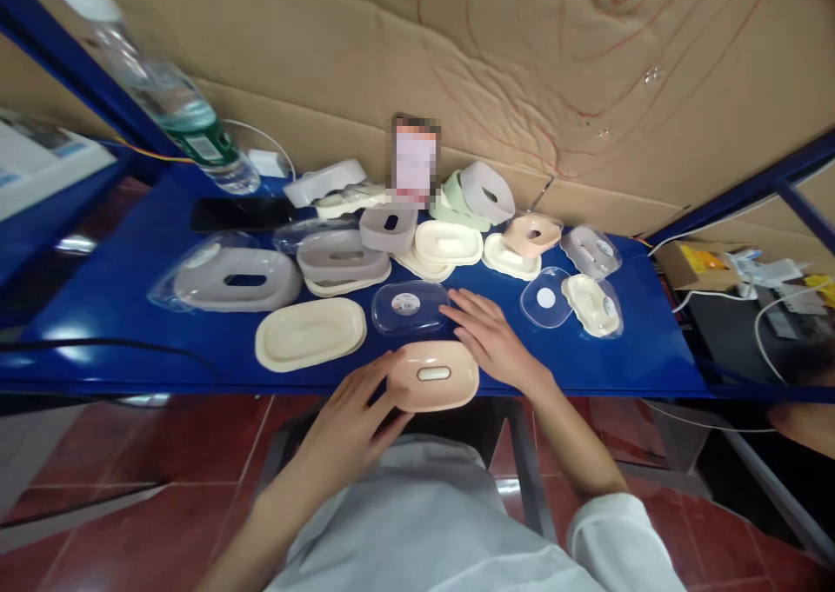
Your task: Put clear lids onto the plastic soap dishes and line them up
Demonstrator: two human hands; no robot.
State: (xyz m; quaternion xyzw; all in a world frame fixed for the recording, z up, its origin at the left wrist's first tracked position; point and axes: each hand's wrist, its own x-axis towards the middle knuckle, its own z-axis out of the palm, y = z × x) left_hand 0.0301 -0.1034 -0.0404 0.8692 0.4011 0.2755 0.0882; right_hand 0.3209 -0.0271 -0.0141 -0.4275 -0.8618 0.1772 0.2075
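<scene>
A pink oval soap-dish part [436,375] with a slot in its middle sits at the near edge of the blue shelf [130,331]. My left hand [352,422] holds its left end, fingers curled round the rim. My right hand [490,335] lies flat just beyond it, fingers stretched out and touching a clear oval lid [410,306]. A cream tray [310,333] lies to the left of the lid.
Several grey, cream, green and pink dish parts crowd the back of the shelf. A large grey insert [238,279] lies left, a clear lid [546,297] and cream dish [591,303] right. A water bottle [163,88], black phone [238,214] and cardboard backing stand behind.
</scene>
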